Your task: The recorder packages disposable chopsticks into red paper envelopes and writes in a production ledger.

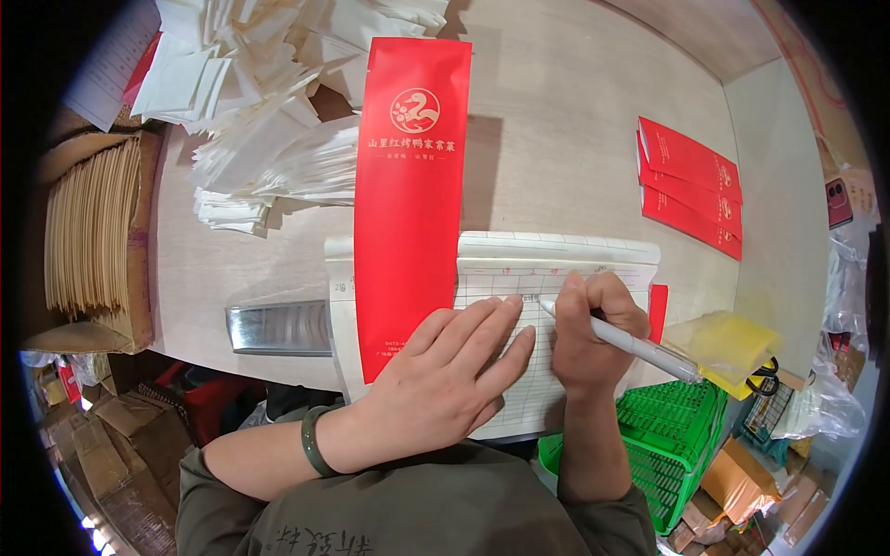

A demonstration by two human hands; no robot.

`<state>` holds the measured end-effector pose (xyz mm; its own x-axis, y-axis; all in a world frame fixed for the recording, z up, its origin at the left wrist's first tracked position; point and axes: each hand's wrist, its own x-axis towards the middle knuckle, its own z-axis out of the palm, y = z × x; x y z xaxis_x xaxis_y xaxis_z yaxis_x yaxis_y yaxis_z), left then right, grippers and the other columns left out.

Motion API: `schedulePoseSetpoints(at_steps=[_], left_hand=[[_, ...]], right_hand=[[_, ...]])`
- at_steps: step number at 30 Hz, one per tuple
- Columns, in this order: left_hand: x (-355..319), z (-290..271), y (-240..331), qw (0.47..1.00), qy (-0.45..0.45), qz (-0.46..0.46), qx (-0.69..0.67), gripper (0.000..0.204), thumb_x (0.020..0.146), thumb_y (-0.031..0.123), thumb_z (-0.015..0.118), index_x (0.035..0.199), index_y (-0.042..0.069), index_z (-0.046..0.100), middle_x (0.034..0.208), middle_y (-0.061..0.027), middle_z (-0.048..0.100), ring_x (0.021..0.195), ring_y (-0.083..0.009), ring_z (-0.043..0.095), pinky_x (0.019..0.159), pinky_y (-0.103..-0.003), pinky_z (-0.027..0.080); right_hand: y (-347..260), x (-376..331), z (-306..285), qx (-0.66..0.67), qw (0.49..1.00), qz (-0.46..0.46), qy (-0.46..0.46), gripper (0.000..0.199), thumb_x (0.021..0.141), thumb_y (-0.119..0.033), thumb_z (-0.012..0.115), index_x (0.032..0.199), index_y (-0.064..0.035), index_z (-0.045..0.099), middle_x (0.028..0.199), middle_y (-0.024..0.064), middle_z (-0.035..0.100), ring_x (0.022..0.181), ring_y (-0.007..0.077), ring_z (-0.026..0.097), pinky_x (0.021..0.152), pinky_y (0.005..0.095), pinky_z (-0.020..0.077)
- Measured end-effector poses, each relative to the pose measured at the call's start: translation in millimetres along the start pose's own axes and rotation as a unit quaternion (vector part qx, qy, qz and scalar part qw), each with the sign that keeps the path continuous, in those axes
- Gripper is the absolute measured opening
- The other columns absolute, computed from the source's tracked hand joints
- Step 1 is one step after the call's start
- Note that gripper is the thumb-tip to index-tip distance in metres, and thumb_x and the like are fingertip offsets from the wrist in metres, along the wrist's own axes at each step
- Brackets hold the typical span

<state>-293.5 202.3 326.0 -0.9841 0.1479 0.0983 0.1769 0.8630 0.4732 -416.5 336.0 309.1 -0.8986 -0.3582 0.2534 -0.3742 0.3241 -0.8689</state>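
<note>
My right hand (598,329) grips a white pen (644,350), its tip on the ruled page of an open notebook (524,394). Flat beside it, with fingers stretched out, my left hand (454,361) rests on the page and on the lower edge of a long red paper sleeve (408,213). The sleeve lies lengthwise over the notebook's left page and reaches far up the table. It bears a pale bird emblem. A green bangle (315,443) circles my left wrist. Handwriting shows near the pen tip, partly hidden by my hands.
White paper sleeves (269,120) lie heaped at the far left. A cardboard box (139,241) full of upright tan envelopes stands left. Several red packets (691,185) lie at the right. A clear-topped metallic case (278,329) sits left of the notebook. Green crates (672,435) stand below the table's right edge.
</note>
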Motion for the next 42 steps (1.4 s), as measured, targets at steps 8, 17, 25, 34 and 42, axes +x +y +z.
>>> schedulePoseSetpoints(at_steps=[8, 17, 25, 34, 42], left_hand=[[0.9, 0.2, 0.8, 1.0, 0.008, -0.001, 0.001, 0.064, 0.075, 0.024, 0.068, 0.135, 0.007, 0.054, 0.143, -0.0177, 0.047, 0.125, -0.0303, 0.05, 0.1, -0.043, 0.04], [1.4, -4.0, 1.3, 1.0, 0.0, -0.004, -0.002, 0.062, 0.076, 0.024, 0.067, 0.134, 0.007, 0.055, 0.141, -0.0168, 0.048, 0.125, -0.0298, 0.05, 0.1, -0.043, 0.04], [0.1, -1.3, 1.4, 1.0, 0.0, -0.004, 0.004, 0.064, 0.075, 0.025, 0.067, 0.135, 0.008, 0.054, 0.142, -0.0167, 0.048, 0.125, -0.0296, 0.05, 0.101, -0.043, 0.039], [0.5, -0.1, 1.6, 1.0, -0.002, -0.006, 0.005, 0.066, 0.074, 0.025, 0.068, 0.136, 0.008, 0.054, 0.143, -0.017, 0.047, 0.127, -0.0299, 0.049, 0.102, -0.043, 0.038], [0.3, -0.3, 1.4, 1.0, -0.002, -0.007, 0.007, 0.067, 0.074, 0.025, 0.068, 0.137, 0.008, 0.053, 0.143, -0.017, 0.047, 0.127, -0.0301, 0.049, 0.102, -0.043, 0.038]], right_hand=[[-6.5, 0.5, -3.7, 0.107, 0.989, 0.07, 0.07, 0.032, 0.089, 0.001, 0.062, 0.061, -0.0051, 0.047, 0.055, -0.0036, 0.044, 0.051, 0.003, 0.041, 0.046, 0.0222, 0.0318], [4.3, 2.3, -10.6, 0.096, 0.991, 0.09, -0.026, 0.029, 0.092, -0.003, 0.064, 0.067, -0.006, 0.051, 0.057, -0.0025, 0.052, 0.051, 0.0014, 0.045, 0.046, 0.0194, 0.033], [4.4, -2.6, -5.6, 0.031, 0.999, 0.022, 0.023, 0.037, 0.087, 0.001, 0.069, 0.06, -0.004, 0.045, 0.053, -0.0029, 0.038, 0.052, 0.0039, 0.032, 0.044, 0.026, 0.0259], [5.4, -2.4, -6.0, 0.044, 0.999, 0.015, 0.008, 0.034, 0.087, 0.002, 0.067, 0.062, -0.0061, 0.046, 0.057, -0.006, 0.044, 0.054, 0.0014, 0.034, 0.046, 0.0234, 0.027], [8.4, -1.9, -8.0, 0.005, 1.0, -0.012, -0.003, 0.036, 0.087, 0.002, 0.067, 0.062, -0.006, 0.043, 0.056, -0.0056, 0.043, 0.054, 0.0017, 0.033, 0.046, 0.0236, 0.0268]])
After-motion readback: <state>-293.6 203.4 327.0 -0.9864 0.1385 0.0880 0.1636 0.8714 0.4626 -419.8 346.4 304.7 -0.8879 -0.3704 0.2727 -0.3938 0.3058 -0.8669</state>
